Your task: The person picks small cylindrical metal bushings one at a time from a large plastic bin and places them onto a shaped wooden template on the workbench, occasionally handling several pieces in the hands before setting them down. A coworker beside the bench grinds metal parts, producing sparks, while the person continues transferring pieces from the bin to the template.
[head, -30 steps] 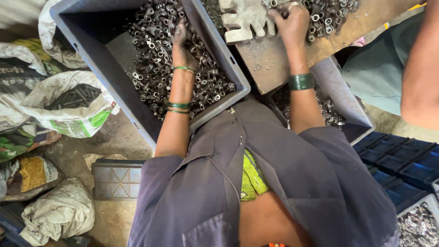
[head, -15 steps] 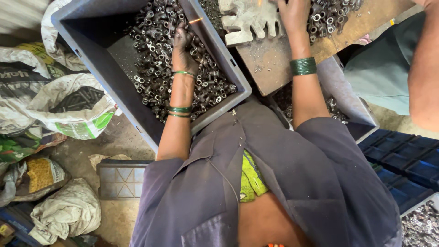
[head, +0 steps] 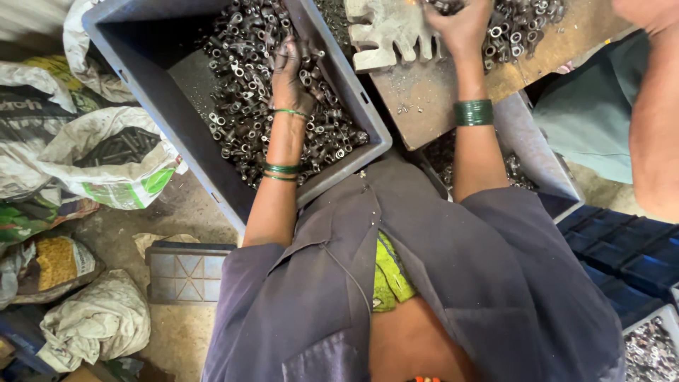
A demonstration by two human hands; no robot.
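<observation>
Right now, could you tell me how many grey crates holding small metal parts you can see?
2: one large grey crate under the left hand, and another grey crate beneath the wooden board; others may be hidden.

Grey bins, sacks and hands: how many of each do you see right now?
Grey bins: 2, the big bin under the left hand, and a second bin beneath the board
Sacks: 4, counting only the clear ones
Hands: 2, including the right hand
Total: 8

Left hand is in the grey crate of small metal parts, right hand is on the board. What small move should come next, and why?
Probably close the left hand on some metal parts and lift them toward the board: its fingers lie among them in the grey crate, while the right hand is busy at the board's pile.
</observation>
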